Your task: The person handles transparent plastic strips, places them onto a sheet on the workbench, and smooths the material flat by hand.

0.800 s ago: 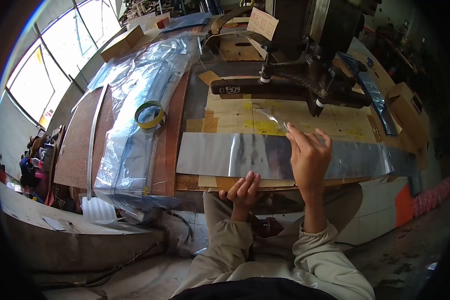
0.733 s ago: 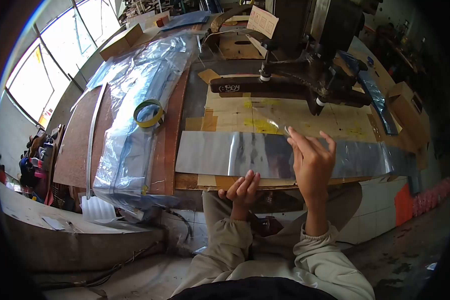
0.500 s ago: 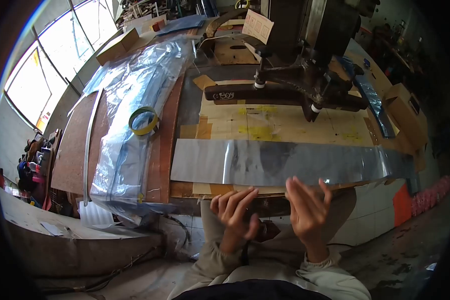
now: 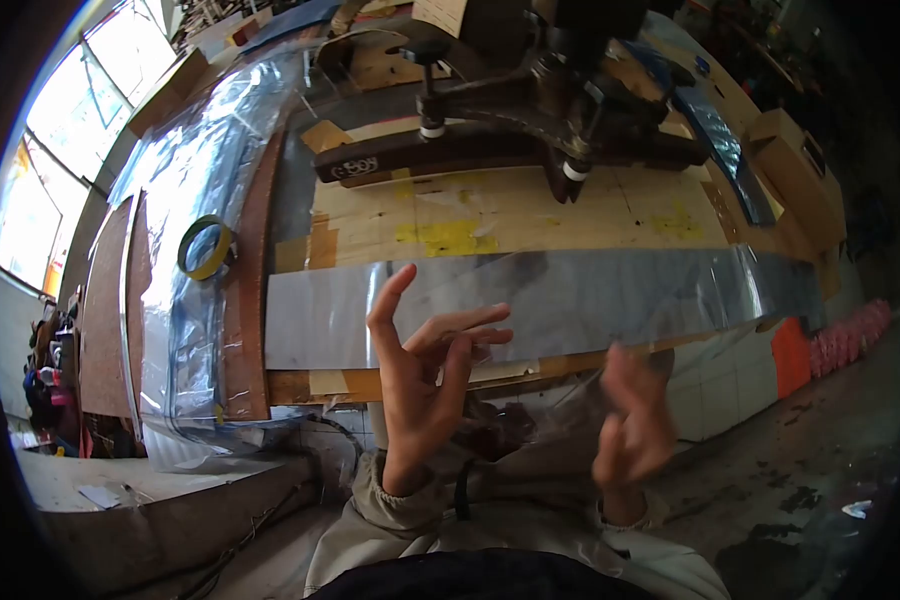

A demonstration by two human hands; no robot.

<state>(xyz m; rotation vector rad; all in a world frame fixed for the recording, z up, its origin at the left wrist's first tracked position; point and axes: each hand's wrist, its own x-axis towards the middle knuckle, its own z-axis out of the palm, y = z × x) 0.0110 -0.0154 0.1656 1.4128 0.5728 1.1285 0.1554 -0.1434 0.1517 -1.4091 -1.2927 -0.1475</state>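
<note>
My left hand [image 4: 420, 375] is raised over the front edge of the bench. Its index finger points up, while the thumb and other fingers come together in a pinch. What looks like thin clear plastic film [image 4: 510, 420] hangs from it toward my right hand [image 4: 635, 420], faint against my lap. That right hand is smeared by motion, below the bench edge, so its grip is unclear. Behind both hands a long grey glossy strip [image 4: 570, 300] lies along the front of the bench, partly covered by my left fingers.
A dark metal press frame [image 4: 510, 150] stands above a wooden board [image 4: 560, 215] with yellow tape patches. To the left, a yellow tape roll [image 4: 207, 248] rests on bluish plastic sheeting [image 4: 185, 330]. A cardboard box [image 4: 795, 180] sits at the right.
My left hand has risen over the grey strip and turned, its fingers now pinched. My right hand has drawn back from the strip's edge. The view has shifted, moving the bench leftward.
</note>
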